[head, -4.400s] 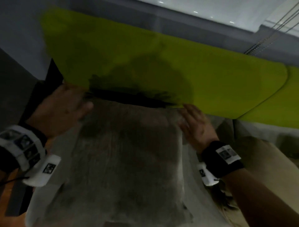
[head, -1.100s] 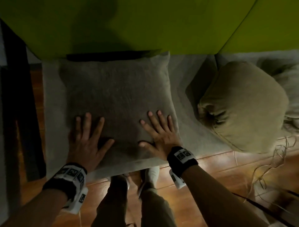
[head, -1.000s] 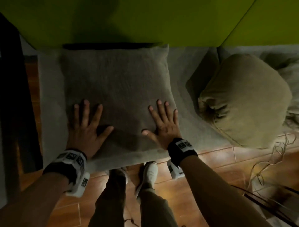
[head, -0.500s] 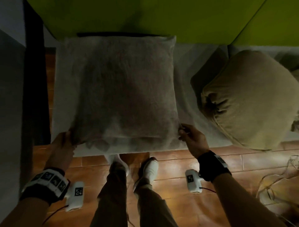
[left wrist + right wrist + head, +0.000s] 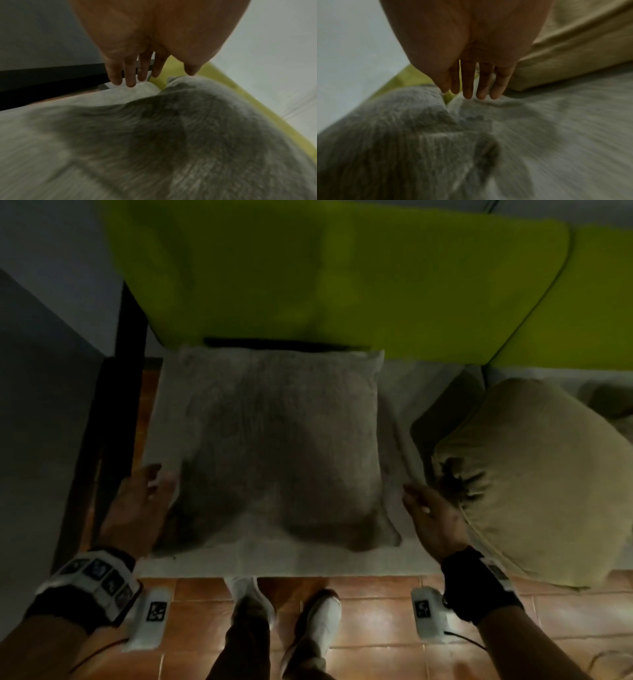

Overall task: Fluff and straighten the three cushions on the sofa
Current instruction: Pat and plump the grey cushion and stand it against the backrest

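From the head view, the grey cushion (image 5: pixel 281 446) lay flat on the sofa seat (image 5: pixel 394 563), left hand (image 5: pixel 137 508) and right hand (image 5: pixel 435 518) flanking it. Both wrist views showed straight fingers (image 5: pixel 130 75) holding nothing.

Bare forearms, no sleeves. Left wristband (image 5: pixel 87 587): black, white top panel with a row of dark square markers. Right wristband (image 5: pixel 479 587): black with a white tag. White camera pod (image 5: pixel 149 619) under each wrist, black square marker, thin dark cable. Dark trousers (image 5: pixel 246 645), white shoes (image 5: pixel 322 614).
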`<action>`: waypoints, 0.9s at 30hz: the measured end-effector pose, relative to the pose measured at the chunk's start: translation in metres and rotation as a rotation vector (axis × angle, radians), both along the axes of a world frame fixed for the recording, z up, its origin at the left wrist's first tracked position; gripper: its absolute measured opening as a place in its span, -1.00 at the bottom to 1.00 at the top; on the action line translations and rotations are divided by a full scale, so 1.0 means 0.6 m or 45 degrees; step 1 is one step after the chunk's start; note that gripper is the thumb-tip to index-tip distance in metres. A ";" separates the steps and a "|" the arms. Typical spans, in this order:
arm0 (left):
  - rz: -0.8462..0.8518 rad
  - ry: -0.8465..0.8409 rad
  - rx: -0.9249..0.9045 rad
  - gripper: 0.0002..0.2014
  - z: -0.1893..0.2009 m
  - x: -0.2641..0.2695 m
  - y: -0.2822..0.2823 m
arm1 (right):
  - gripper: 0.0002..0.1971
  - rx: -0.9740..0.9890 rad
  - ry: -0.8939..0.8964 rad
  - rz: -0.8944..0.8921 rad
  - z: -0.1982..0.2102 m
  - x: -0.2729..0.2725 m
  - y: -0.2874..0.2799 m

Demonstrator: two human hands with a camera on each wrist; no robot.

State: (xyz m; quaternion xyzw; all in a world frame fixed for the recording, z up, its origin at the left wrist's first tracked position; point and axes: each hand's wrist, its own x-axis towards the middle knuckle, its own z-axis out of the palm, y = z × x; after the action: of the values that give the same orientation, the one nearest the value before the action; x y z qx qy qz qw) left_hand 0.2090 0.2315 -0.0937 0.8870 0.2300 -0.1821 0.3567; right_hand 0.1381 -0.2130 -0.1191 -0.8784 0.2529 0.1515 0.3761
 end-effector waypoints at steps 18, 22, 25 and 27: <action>0.059 0.249 -0.828 0.10 -0.043 0.217 -0.027 | 0.09 0.533 0.369 -0.454 0.023 0.224 0.137; 0.078 0.245 -0.785 0.10 -0.012 0.226 -0.024 | 0.33 0.518 0.233 -0.496 0.033 0.239 0.135; 0.109 0.033 -0.707 -0.04 0.034 0.259 -0.021 | 0.27 0.535 0.011 -0.391 0.057 0.277 0.136; 0.263 -0.188 -0.771 -0.43 0.073 0.296 -0.012 | 0.13 0.603 -0.214 -0.267 0.085 0.315 0.146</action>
State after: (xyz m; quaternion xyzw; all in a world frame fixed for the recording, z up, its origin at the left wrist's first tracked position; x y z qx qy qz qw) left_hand 0.3864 0.2243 -0.0497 0.7234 0.2279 -0.1404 0.6364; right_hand 0.3269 -0.1251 -0.0682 -0.7447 0.2677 0.0931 0.6043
